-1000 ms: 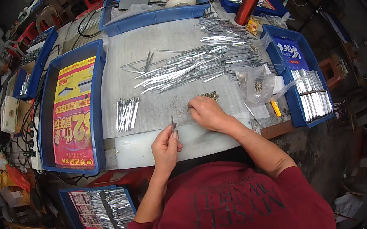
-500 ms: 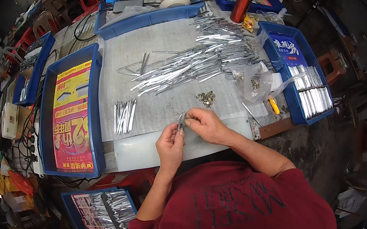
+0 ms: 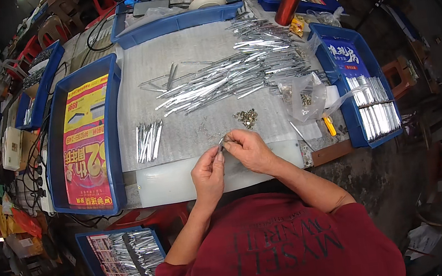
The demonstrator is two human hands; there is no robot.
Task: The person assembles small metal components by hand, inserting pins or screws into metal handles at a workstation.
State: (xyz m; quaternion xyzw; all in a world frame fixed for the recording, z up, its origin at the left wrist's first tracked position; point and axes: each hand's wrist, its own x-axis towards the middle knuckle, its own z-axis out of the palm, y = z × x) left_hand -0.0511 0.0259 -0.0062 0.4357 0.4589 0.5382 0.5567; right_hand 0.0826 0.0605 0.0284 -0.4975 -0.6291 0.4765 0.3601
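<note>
Both hands meet above the worktop (image 3: 193, 133), fingers bent and drawn close around one small metal strip (image 3: 221, 144). It sits between their fingertips: the left hand (image 3: 208, 174) clasps it from the near side between thumb and fingers, while the right hand (image 3: 250, 150) pinches narrowly at its far end.

The strip's long axis runs mainly away from the body, leaning slightly to the right, with its visible tip pointing beyond the hands. Most of its length is covered by the fingers, so its shape is hard to make out; whether a smaller part also sits within the right hand's pinch cannot be told.

Just beyond the right hand lies a little pile of brass-coloured parts (image 3: 246, 118), too small to tell apart. Beyond the left hand and to its left, metal sticks (image 3: 150, 142) lie side by side, pointing away. Farther beyond both hands spreads a big heap of similar sticks (image 3: 246, 71), many lying crosswise.
</note>
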